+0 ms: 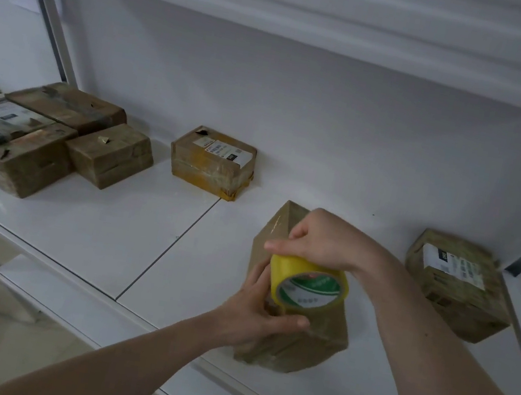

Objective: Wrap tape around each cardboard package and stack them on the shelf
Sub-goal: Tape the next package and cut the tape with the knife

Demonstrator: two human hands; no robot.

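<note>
- Package (290, 335) stands on end near shelf (105, 239) front edge
- left hand (253, 311) grips its side, right hand (317, 242) holds tape roll (306, 285) against it
- looks stiff, light, glossy tape likely slippery; hold by edges

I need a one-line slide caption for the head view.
Both hands, left and right, hold a tape roll against a package on a shelf.

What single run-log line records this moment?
left hand: holds package | right hand: grips tape roll | shelf: other packages
</note>
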